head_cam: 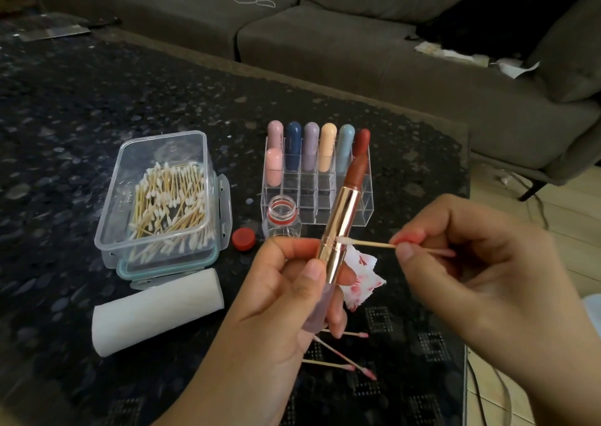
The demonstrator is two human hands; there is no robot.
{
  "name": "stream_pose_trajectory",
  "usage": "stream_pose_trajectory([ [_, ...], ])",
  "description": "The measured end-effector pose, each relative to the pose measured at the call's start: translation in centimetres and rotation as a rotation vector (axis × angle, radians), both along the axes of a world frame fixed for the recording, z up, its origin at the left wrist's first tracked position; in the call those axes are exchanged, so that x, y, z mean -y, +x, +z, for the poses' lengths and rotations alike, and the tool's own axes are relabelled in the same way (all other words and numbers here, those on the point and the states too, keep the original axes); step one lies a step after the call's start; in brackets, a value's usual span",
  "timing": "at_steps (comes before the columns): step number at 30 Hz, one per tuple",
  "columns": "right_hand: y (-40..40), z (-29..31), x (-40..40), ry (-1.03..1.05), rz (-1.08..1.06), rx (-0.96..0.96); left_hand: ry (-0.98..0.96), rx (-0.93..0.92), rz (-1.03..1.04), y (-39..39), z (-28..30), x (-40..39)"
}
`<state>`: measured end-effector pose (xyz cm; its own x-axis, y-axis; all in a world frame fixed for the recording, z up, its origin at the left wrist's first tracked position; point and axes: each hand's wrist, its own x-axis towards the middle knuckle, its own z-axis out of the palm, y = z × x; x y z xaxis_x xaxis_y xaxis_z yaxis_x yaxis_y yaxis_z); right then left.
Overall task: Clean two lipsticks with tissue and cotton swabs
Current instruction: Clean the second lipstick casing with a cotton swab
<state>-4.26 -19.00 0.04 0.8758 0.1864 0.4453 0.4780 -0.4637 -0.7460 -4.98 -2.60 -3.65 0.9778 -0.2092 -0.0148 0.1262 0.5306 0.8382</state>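
The swab step is being worked right now: a lipstick (338, 227) is being held up over the table (81, 100) in the left hand (286, 292), its brown-red bullet wound out at the top and tilted slightly to the right. The gold barrel is being gripped between the thumb in front and the curled fingers behind, with the pale lower case being cradled in the palm. A cotton swab (367, 243) is being pinched at mid-stick by the thumb and forefinger of the right hand (471, 263), and its white tip is being pressed against the groove in the gold barrel, just above the left thumb. The far tip behind the right fingers is looking pink.

Judging from the scene, residue is being lifted from that seam, so a slow turn of the barrel under the tip is probably being called for next, with a fresh swab once this tip is soiled. A stained tissue (361, 276) is lying just behind the lipstick, and used swabs (338, 357) are lying below the left hand. Clean swabs are being kept in the clear box (156, 198), well apart to the left.
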Motion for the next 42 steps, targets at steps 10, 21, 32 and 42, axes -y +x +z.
stream_pose_trajectory([
  [10, -0.1, 0.0, -0.4, -0.04, 0.007, -0.001, -0.012, -0.016, 0.029, -0.1, 0.2, 0.3],
  [21, -0.3, -0.1, -0.5, -0.092, -0.014, 0.027, 0.174, 0.095, -0.037, 0.0, -0.7, 0.2],
  [32, -0.3, -0.2, -0.8, -0.116, -0.017, 0.04, 0.13, 0.087, 0.0, 0.0, -0.5, 0.1],
  [42, -0.2, -0.3, -0.3, -0.089, -0.051, 0.049, 0.065, 0.037, 0.077, 0.1, -0.1, 0.1],
])
